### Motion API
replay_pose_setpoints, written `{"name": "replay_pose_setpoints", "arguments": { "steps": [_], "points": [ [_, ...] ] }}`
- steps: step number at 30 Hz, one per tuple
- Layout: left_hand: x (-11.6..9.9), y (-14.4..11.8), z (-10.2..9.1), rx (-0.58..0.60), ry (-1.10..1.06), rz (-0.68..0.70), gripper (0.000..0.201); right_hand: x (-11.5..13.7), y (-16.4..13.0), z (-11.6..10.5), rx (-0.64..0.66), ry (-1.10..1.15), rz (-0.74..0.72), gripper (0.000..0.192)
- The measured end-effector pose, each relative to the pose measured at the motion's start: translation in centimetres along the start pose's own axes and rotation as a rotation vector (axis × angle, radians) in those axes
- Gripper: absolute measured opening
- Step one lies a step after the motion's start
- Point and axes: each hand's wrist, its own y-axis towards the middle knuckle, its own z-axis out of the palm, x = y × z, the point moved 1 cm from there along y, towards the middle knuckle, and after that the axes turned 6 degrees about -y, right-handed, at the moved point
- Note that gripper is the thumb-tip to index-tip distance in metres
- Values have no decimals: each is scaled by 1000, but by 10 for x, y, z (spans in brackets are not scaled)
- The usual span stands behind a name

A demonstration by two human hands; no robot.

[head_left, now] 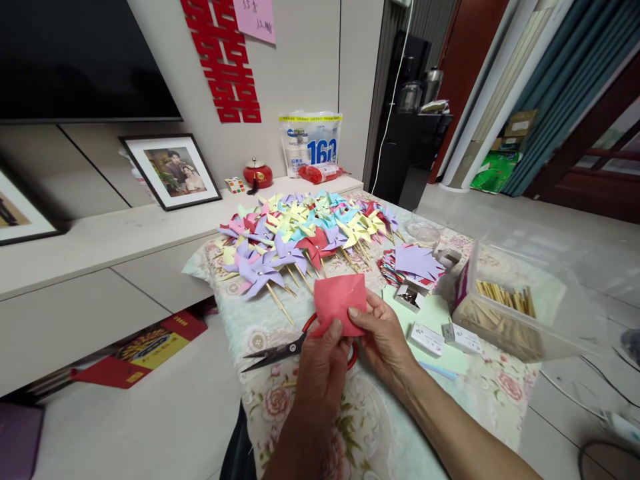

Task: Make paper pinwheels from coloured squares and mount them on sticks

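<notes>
Between my two hands is a red square of paper (340,300), raised over the table. My left hand (327,353) pinches its lower edge, thumb in front. At the lower right, my right hand (383,327) grips the same sheet with the thumb on its face and fingers behind. Scissors (285,350) with red handles lie under my hands, blades pointing left; part of the handles is hidden. Just beyond the paper, finished paper pinwheels on sticks cover the back of the table, among them a red pinwheel (319,247) and a purple pinwheel (257,272).
Right of my hands are a stack of cut paper (417,261), an opened small box (409,297), white small boxes (427,339) and a clear plastic bin (500,327) of wooden sticks (505,298). The floral tablecloth (277,400) covers the table. A white cabinet (100,267) stands left.
</notes>
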Motion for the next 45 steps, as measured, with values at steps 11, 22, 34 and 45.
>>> {"name": "replay_pose_setpoints", "arguments": {
  "steps": [11,22,34,45],
  "points": [
    [-10,1,-6,-9,-204,-4,26,22,3,-19,114,-107,32,35],
    [-10,-4,-1,23,-74,-29,31,26,11,-32,61,-405,-17,29],
    [-10,-2,-4,-155,-34,30,51,20,5,-21,88,-249,172,27],
    [-13,-2,0,-178,-26,58,42,25,6,-27,143,-298,143,24]
  ]
}}
